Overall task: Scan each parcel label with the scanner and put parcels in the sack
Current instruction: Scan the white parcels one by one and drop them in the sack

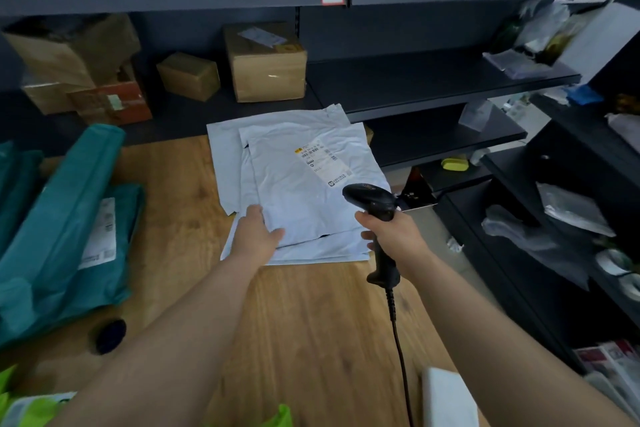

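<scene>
Several flat white poly-mailer parcels lie stacked on the wooden table (311, 322). The top parcel (304, 191) faces up with its shipping label (320, 161) near its far right side. My left hand (256, 232) rests on the stack's near left corner, fingers extended and thumb lying on the top parcel's edge. My right hand (391, 236) grips the handle of a black corded barcode scanner (372, 201), whose head points toward the label from the parcel's right side. A green sack edge (282, 416) shows at the bottom of the view.
Teal parcels (62, 236) with a white label are piled at the table's left. A small black round object (110, 336) lies near them. Dark shelving with cardboard boxes (266, 62) stands behind; more shelves with bagged goods (571, 204) run along the right. A white item (446, 395) sits bottom right.
</scene>
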